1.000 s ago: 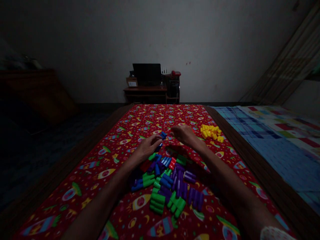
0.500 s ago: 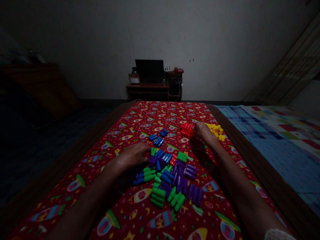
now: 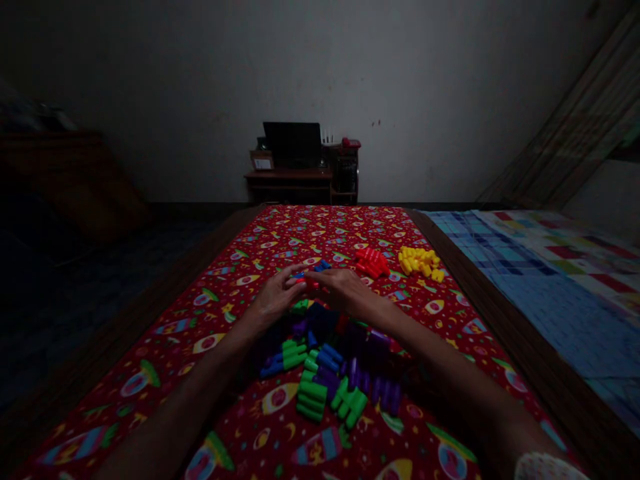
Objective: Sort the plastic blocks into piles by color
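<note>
Over the far side of a mixed heap, my two hands meet at a small red toy block [image 3: 311, 284]. My left hand [image 3: 277, 292] closes on it from the left, thumb and fingers pinched. From the other side my right hand [image 3: 346, 289] has its fingers closed on the same block, covering part of it. Just beyond the fingertips lie blue blocks [image 3: 323, 265], partly hidden. Below my hands is the heap of green blocks [image 3: 312, 396], purple blocks [image 3: 387, 395] and blue pieces, its far part in shadow.
A red block pile [image 3: 372, 263] and a yellow block pile [image 3: 419, 261] lie at the far right of the red patterned cloth [image 3: 280, 237]. Behind stands a desk [image 3: 289, 175] with a monitor [image 3: 293, 143]. A bed with a checked cover [image 3: 505, 267] is at right.
My right hand has come from the red pile leftward to my left hand. The left hand has risen slightly away from the heap with the red block.
</note>
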`<state>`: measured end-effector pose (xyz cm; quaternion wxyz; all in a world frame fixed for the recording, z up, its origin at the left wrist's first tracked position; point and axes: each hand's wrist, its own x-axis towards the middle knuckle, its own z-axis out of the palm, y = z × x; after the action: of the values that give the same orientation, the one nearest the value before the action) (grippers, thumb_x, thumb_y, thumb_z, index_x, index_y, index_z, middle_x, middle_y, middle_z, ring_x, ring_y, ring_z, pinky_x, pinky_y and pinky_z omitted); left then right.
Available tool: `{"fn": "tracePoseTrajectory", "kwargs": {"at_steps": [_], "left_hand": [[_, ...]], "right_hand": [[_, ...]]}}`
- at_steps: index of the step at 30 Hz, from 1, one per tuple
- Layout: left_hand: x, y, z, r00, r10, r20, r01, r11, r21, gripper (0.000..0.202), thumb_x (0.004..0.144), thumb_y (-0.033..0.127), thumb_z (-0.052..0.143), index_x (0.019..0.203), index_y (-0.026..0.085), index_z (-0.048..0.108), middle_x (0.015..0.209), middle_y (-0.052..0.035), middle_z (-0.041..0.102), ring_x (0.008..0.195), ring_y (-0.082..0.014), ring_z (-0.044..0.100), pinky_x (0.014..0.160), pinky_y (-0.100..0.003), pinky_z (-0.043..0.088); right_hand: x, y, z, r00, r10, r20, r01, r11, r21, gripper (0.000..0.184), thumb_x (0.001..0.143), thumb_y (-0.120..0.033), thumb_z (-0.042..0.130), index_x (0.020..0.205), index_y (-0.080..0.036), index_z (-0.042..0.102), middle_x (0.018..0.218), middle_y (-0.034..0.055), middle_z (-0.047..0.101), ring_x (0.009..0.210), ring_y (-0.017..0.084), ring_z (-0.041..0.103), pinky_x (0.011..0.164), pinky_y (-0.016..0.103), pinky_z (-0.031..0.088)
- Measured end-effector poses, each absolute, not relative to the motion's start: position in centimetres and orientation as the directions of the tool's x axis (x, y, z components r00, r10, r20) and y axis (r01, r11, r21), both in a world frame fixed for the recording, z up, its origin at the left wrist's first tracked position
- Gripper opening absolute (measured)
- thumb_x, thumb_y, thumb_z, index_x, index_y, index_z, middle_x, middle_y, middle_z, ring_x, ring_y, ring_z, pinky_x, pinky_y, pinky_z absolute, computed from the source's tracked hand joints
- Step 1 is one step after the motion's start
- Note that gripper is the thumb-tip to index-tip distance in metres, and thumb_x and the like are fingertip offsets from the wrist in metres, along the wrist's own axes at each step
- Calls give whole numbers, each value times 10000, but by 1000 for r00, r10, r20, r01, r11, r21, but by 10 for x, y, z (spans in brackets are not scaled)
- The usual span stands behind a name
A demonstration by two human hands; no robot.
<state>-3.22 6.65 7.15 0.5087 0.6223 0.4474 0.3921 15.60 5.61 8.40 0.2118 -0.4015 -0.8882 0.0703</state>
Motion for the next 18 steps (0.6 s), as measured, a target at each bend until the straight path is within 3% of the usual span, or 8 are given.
{"fn": "tracePoseTrajectory", "kwargs": {"at_steps": [2,4,10,14,18], "left_hand": [[-28,62,71,327,945,24,98,-60,993,709,684,496,725,1257,122,536,698,8,690,740,-204,711,789,-375,577],[-24,61,69,358,933,34,58,-58,997,681,702,491,714,1248,120,547,693,11,681,757,-208,716,825,-402,573],[-18,64,56,379,915,139,84,-183,979,566,760,483,654,1200,134,587,981,-87,731,900,-244,709,867,-430,559],[-22,63,55,399,878,265,319,-404,857,400,845,382,557,1176,166,616,1127,-97,705,1000,-252,682,904,-420,538],[-22,52,51,628,724,287,456,-641,618,310,869,255,533,1156,214,642,1162,-64,694,1096,-229,638,971,-381,497]], "right_hand": [[156,60,75,-563,757,332,733,643,-223,271,924,-285,544,1160,-185,632,905,89,700,712,142,593,593,224,311],[163,66,71,-564,755,335,729,646,-228,231,917,-265,549,1107,-170,641,890,83,693,705,133,582,587,219,304],[184,82,78,-535,755,378,577,654,-490,192,850,-256,626,986,-125,661,800,28,683,657,99,563,603,189,355],[215,100,82,-145,878,456,681,423,-598,201,838,-285,605,876,-122,717,784,45,711,696,136,615,638,212,399],[259,114,73,203,897,392,817,66,-573,249,845,-275,557,879,-121,748,811,78,728,749,173,641,662,237,407]]}}
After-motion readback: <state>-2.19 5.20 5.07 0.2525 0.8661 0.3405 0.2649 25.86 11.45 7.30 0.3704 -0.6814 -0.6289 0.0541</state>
